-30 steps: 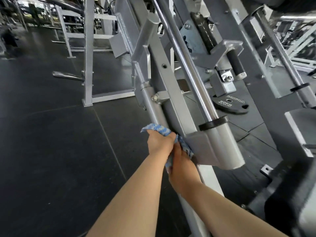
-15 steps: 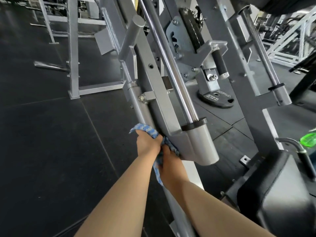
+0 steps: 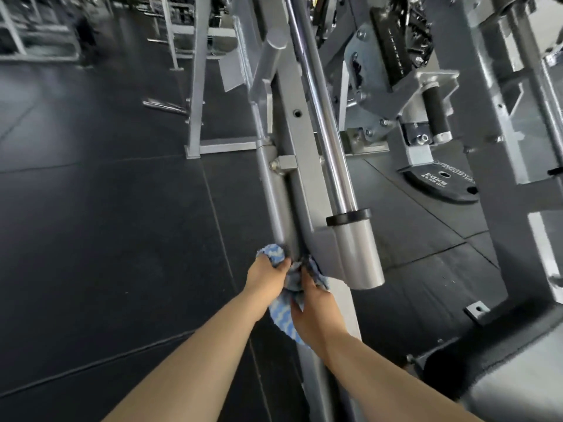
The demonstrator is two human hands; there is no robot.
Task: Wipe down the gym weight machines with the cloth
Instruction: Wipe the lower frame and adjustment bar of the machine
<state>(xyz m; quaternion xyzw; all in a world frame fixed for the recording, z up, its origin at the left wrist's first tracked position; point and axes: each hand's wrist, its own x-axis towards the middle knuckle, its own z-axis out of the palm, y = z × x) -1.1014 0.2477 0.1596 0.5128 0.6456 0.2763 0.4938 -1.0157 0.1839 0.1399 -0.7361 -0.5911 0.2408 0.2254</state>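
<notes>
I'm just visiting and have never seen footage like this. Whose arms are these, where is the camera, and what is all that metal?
There is no robot here. The picture comes from a camera worn on a person's head, looking forward and down, so you see that person's own bare arms. The left hand and the right hand both grip a blue-and-white striped cloth, bunched against the lower end of a grey metal beam of a gym weight machine. Beside the beam runs a shiny chrome bar that ends in a black collar. Further back, a black weight plate marked 20 kg lies on the dark rubber floor.
</notes>
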